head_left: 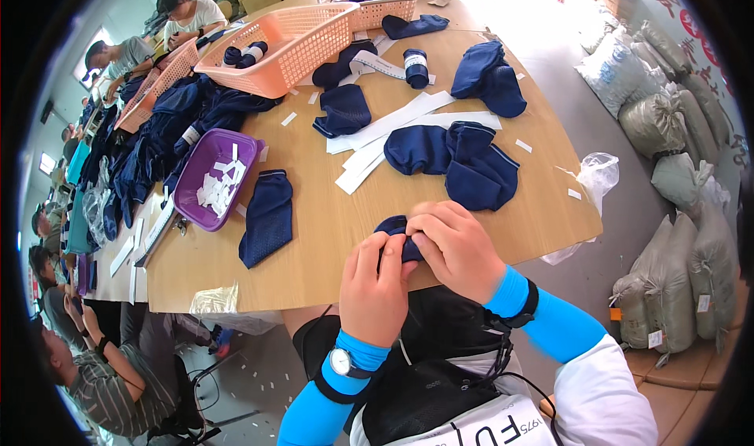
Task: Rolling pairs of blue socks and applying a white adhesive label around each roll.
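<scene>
Close to the table's near edge, my left hand (374, 290) and my right hand (454, 246) pinch a navy sock (390, 224) between them. It looks bunched or rolled, and my fingers cover most of it. Just beyond my hands lie loose navy socks (483, 167) on long white paper strips (358, 175). A flat navy sock (267, 220) rests to the left of my hands. Farther off, a rolled sock bundle (415, 69) with a white paper band stands beside another crumpled navy sock (488, 77).
A purple basin (188, 204) of small white paper slips sits at left, by a heap of navy socks (157, 144). Peach plastic baskets (314, 42) stand at the back. Several people work along the left side. Stuffed sacks (656, 289) line the floor at right.
</scene>
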`<state>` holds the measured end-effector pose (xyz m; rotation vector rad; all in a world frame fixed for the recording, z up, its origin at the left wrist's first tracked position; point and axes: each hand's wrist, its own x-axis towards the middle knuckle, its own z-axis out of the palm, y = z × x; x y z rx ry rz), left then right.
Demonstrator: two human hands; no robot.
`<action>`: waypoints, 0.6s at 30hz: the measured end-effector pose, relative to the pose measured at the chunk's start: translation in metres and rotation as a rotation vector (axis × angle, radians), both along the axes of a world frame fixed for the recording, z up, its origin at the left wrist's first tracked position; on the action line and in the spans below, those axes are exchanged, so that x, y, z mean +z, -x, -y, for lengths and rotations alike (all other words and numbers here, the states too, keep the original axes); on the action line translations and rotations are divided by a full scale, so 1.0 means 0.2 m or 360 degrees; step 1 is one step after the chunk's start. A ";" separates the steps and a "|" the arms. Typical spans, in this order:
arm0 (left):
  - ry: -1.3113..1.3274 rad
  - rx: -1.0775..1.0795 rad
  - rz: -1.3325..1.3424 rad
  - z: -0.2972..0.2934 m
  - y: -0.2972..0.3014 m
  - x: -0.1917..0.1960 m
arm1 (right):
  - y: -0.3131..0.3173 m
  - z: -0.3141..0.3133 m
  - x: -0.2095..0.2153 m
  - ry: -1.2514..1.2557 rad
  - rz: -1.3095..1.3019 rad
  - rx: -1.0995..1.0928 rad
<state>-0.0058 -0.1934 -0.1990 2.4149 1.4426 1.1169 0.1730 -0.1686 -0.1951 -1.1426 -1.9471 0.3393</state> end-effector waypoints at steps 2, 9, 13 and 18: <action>0.0051 -0.0008 0.0009 -0.03 0.02 0.02 | 0.02 0.02 0.03 -0.0200 0.0047 -0.0095; 0.0056 -0.0039 0.0066 -0.15 -0.02 0.01 | 0.03 -0.08 -0.03 -0.0033 0.0150 -0.0130; -0.0033 0.0140 -0.0038 -0.18 -0.05 -0.02 | 0.06 -0.08 -0.03 -0.0094 -0.0048 -0.0117; 0.0002 0.0259 -0.0053 -0.24 -0.10 -0.01 | 0.05 -0.12 -0.05 -0.0070 0.0074 -0.0223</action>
